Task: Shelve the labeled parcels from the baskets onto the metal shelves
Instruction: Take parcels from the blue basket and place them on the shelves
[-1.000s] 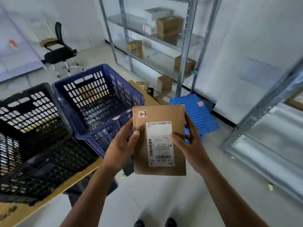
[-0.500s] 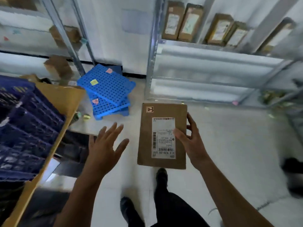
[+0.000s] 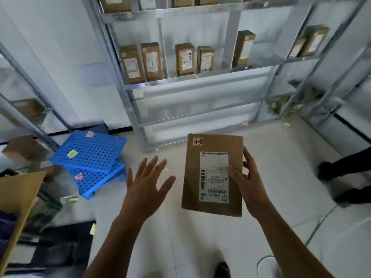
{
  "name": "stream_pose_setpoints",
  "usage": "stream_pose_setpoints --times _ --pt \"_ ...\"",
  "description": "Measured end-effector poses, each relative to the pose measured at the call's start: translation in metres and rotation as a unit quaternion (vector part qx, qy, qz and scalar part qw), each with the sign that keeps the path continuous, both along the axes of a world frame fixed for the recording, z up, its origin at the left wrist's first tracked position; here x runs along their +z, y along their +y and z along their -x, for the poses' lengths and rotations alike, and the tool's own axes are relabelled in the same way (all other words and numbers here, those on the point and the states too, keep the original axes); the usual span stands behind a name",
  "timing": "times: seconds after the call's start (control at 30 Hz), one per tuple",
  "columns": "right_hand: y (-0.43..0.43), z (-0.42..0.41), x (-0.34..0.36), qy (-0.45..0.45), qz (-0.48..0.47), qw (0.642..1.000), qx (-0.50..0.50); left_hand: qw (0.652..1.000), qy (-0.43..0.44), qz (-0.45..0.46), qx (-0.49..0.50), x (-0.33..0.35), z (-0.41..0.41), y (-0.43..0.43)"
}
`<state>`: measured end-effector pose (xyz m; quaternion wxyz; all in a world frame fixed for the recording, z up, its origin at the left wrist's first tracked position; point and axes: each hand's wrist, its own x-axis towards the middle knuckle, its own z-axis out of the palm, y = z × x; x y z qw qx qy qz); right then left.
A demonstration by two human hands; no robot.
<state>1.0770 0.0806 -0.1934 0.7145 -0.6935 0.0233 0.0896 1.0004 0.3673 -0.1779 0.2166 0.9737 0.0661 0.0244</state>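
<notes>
pale tiled floor (image 3: 180,247), white walls. metal shelves (image 3: 200,79) far centre, shelved boxes (image 3: 184,58) upright on the middle tier. flat blue crates (image 3: 88,155) stacked left. right hand (image 3: 247,183) clamps the parcel (image 3: 212,175) marked "2-3" mid-air, near; left hand (image 3: 144,185) spread, holding nothing.

Matt brown cardboard parcel (image 3: 212,175) with white paper label (image 3: 214,176); shiny metal shelves (image 3: 192,77); perforated blue plastic boards (image 3: 90,151).

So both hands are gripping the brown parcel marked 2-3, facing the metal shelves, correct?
Not quite. In the head view only the right hand grips the brown parcel marked 2-3, facing the metal shelves; the left hand is open, apart from it.
</notes>
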Motion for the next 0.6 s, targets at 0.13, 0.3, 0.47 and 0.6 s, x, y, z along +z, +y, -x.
stream_pose_setpoints --times 0.13,0.3,0.47,0.6 --pt "-0.074 -0.034 0.007 -0.017 -0.026 0.999 -0.021 0.999 -0.002 -0.02 -0.036 0.011 -0.051 -0.07" --pt "-0.156 -0.069 0.01 -0.017 -0.029 0.998 -0.053 0.997 -0.001 -0.042 -0.068 0.01 -0.101 -0.145" --pt "-0.205 -0.093 -0.007 -0.002 -0.038 0.996 -0.082 0.992 0.027 -0.048 -0.11 -0.005 -0.14 -0.192" --pt "-0.224 -0.119 -0.033 0.022 -0.02 0.994 -0.101 0.988 0.049 -0.042 -0.139 -0.024 -0.187 -0.207"
